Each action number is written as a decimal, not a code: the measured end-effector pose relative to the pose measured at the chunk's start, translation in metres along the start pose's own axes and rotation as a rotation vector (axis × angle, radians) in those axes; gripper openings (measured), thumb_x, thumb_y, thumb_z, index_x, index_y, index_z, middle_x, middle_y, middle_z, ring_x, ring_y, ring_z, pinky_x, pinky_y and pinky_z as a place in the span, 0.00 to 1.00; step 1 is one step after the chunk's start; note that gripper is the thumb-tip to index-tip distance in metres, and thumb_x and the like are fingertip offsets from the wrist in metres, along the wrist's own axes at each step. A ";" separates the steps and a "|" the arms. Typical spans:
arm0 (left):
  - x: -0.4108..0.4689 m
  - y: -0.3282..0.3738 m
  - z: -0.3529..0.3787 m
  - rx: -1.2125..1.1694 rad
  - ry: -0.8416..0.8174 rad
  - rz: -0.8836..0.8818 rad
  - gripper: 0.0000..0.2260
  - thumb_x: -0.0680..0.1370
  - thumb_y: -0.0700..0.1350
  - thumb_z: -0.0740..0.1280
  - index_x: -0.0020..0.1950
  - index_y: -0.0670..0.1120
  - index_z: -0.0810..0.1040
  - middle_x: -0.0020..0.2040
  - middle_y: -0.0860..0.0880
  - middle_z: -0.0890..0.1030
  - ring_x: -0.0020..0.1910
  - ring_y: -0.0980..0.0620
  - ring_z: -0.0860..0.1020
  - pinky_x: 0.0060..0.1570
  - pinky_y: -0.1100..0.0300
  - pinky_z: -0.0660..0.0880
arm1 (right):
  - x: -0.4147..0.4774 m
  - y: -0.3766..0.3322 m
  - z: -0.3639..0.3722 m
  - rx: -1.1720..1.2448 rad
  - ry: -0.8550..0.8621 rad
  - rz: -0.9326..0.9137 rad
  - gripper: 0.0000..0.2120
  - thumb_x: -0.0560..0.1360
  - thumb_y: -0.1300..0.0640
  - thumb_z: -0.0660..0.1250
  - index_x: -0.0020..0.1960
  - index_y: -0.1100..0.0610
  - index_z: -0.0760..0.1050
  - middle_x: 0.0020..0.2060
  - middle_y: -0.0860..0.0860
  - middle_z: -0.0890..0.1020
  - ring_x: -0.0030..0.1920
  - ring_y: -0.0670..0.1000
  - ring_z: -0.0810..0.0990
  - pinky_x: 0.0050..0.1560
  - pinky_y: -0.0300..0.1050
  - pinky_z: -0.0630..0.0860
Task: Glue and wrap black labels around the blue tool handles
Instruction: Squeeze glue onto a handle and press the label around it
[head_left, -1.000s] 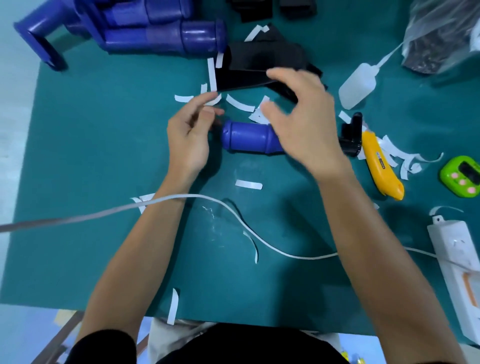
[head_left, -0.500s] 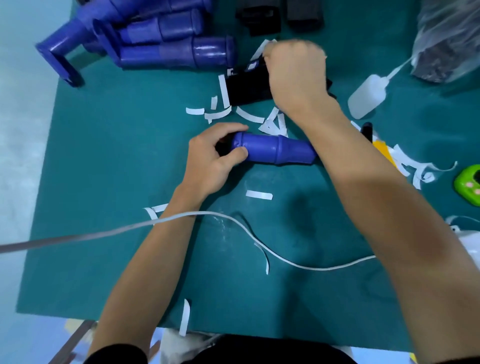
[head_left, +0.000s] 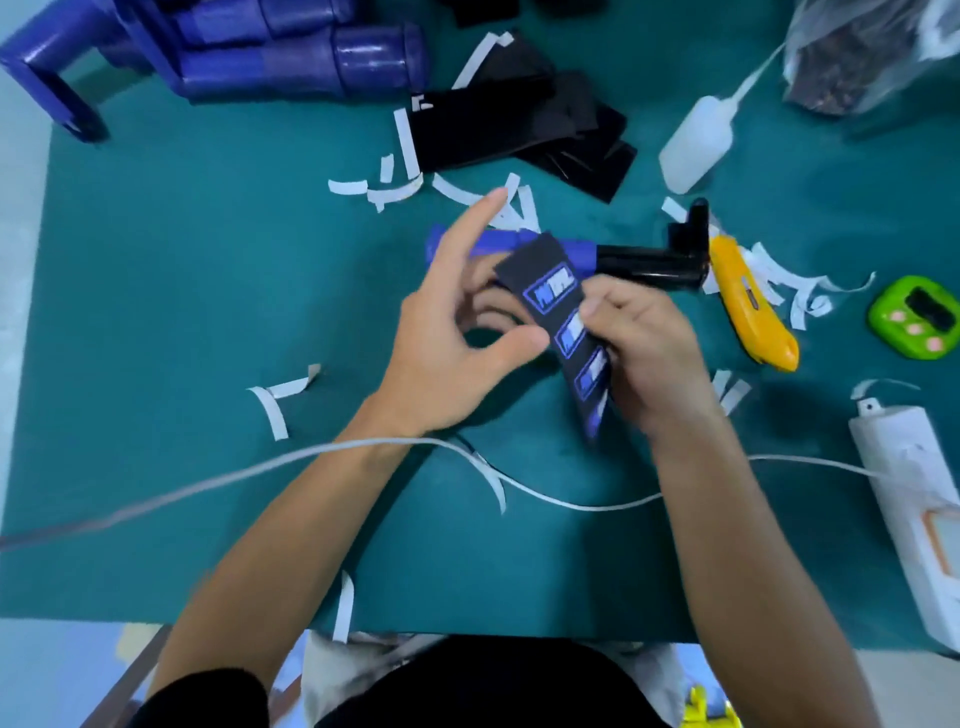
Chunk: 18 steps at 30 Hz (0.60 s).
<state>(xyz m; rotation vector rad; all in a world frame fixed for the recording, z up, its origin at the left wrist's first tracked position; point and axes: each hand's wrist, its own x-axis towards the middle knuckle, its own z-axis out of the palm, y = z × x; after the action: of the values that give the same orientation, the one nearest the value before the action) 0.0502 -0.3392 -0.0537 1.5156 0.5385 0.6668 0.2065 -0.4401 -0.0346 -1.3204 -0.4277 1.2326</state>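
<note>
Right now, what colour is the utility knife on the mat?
The utility knife is yellow, seen best in the head view.

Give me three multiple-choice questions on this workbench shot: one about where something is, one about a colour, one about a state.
1. Where does the yellow utility knife lie?
A inside a box
B on the mat, just right of the tool's black end
C on the floor

2. What colour is the small gadget at the right edge?
A red
B white
C green

3. What is the right hand doing?
A gripping the printed black label
B lying flat on the mat
C holding scissors

Key:
1 B, the knife rests beside the black end.
2 C, its casing is green with pink buttons.
3 A, its fingers curl round the label's lower part.
</note>
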 end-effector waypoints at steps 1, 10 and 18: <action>0.000 0.000 0.003 -0.076 -0.004 -0.050 0.33 0.74 0.39 0.76 0.75 0.59 0.73 0.53 0.51 0.85 0.39 0.54 0.80 0.45 0.65 0.75 | 0.000 0.006 0.000 -0.035 0.001 0.021 0.08 0.76 0.63 0.65 0.42 0.57 0.82 0.36 0.53 0.83 0.35 0.49 0.78 0.38 0.40 0.74; 0.004 -0.011 0.002 0.289 -0.066 -0.157 0.16 0.71 0.55 0.78 0.58 0.63 0.82 0.28 0.57 0.68 0.29 0.59 0.64 0.33 0.68 0.63 | -0.004 0.028 -0.002 -0.713 -0.002 -0.235 0.05 0.69 0.57 0.71 0.39 0.59 0.81 0.30 0.56 0.78 0.33 0.54 0.70 0.34 0.54 0.73; 0.007 -0.010 0.004 0.341 0.186 -0.255 0.10 0.71 0.56 0.76 0.40 0.51 0.80 0.25 0.56 0.67 0.28 0.53 0.64 0.30 0.55 0.66 | -0.002 0.029 0.011 -0.060 -0.031 -0.019 0.15 0.71 0.71 0.62 0.37 0.57 0.83 0.31 0.53 0.83 0.32 0.48 0.82 0.34 0.40 0.78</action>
<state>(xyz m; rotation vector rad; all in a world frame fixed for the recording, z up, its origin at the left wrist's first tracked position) 0.0590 -0.3365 -0.0633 1.6706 1.0098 0.5375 0.1840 -0.4429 -0.0564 -1.3468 -0.5013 1.2340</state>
